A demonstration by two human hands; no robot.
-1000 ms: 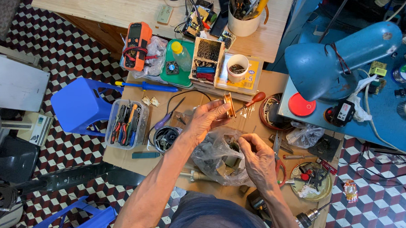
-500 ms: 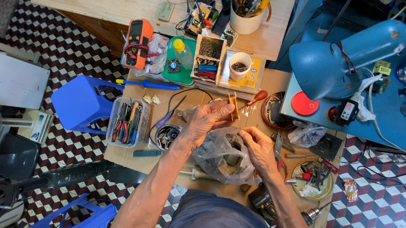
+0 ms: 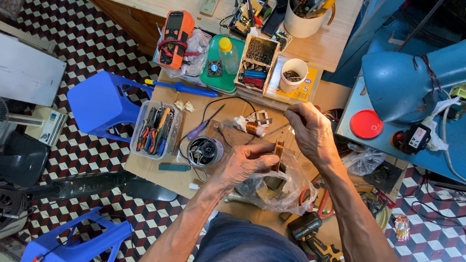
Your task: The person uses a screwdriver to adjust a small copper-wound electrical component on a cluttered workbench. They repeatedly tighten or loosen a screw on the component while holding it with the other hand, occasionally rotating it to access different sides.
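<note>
The person is sitting at a low counter (image 3: 154, 167) crowded with repair things. The left hand (image 3: 242, 165) is holding a small copper-wound coil (image 3: 279, 150) upright, with the fingers closed around its lower part, just above a clear plastic bag (image 3: 282, 187) that is lying on the counter. The right hand (image 3: 308, 131) is hovering just beside the coil, and its fingers are pinching a thin metal tool (image 3: 275, 130), probably a fine probe or wire; I cannot tell which. Another coil on a white bobbin (image 3: 253, 126) is resting near, and a round motor part (image 3: 204, 150) is lying beside the left wrist. I think the thin winding could be scratched or broken if the tool slips, and the coil could be dropping into the bag if the grip is loosening.
</note>
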